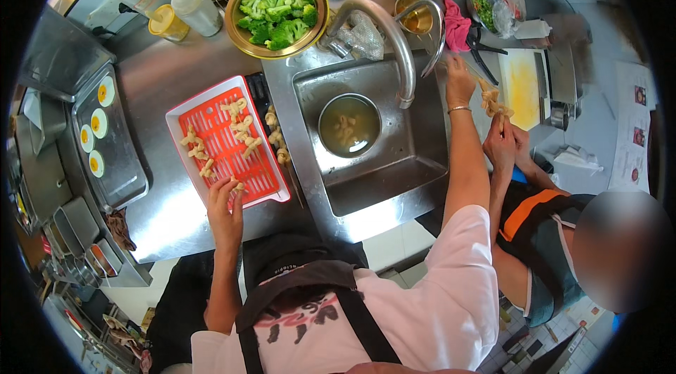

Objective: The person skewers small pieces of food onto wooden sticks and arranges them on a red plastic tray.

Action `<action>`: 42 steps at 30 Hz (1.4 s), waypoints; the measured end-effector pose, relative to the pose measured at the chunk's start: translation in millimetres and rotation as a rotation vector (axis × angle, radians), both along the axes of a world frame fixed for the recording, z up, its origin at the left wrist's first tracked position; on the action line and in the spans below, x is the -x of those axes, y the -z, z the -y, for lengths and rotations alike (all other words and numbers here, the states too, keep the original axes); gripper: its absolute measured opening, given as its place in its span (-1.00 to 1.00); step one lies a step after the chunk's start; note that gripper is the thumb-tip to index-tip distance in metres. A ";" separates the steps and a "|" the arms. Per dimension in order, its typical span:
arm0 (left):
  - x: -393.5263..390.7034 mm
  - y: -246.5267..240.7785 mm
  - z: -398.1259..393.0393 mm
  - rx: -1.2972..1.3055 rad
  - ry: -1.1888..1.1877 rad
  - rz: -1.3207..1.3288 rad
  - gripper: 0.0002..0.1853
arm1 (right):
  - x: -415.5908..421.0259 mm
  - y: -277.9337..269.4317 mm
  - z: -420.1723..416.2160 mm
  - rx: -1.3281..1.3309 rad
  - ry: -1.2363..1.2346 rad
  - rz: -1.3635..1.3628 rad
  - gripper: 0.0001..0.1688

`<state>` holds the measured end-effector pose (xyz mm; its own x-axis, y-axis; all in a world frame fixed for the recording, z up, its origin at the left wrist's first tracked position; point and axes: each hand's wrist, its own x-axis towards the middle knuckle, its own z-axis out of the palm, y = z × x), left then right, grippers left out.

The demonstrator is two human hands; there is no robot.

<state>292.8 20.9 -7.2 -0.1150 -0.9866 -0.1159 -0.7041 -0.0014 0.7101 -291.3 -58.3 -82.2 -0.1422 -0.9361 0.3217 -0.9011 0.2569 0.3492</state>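
Observation:
My left hand [226, 206] is over the near edge of a white tray [174, 133] with a red slatted insert [216, 120]. Its curled fingers are at a small knotted tan food piece [237, 184]; whether they grip it is unclear. Skewered knotted pieces [244, 130] lie on the insert. More knotted pieces [276, 136] lie beside the tray. My right hand [460, 81] reaches far right, fingers closed at the thin end of a skewer [492, 99] of similar pieces. A co-worker's hands [504, 141] hold that skewer's other end.
A round bowl of liquid and tan pieces [349, 125] stands in the steel sink [391, 184], under a curved faucet [404, 57]. Behind are a broccoli bowl [231, 20] and squeeze bottles [196, 8]. A tray of fried eggs [124, 162] stands left; black-handled scissors [483, 52] and a cutting board [520, 89] lie right.

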 end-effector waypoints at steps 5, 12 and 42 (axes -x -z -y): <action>8.0 3.2 4.6 0.010 0.053 -0.016 -0.78 | 5.2 7.0 8.7 -0.137 -0.153 -0.080 -0.96; 11.5 -4.4 8.8 -0.005 0.058 -0.055 -0.79 | -3.6 -3.5 26.9 -0.285 -0.204 -0.184 -0.93; 40.4 -18.0 -61.4 -0.569 -0.300 -1.342 -0.57 | -415.7 -113.2 -172.1 -0.210 -0.171 1.762 -0.70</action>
<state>252.4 82.3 10.8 -0.2508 -0.8521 -0.4593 0.5357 -0.5174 0.6673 124.4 113.8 31.0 -0.0591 -0.9772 -0.2039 -0.2181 0.2120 -0.9526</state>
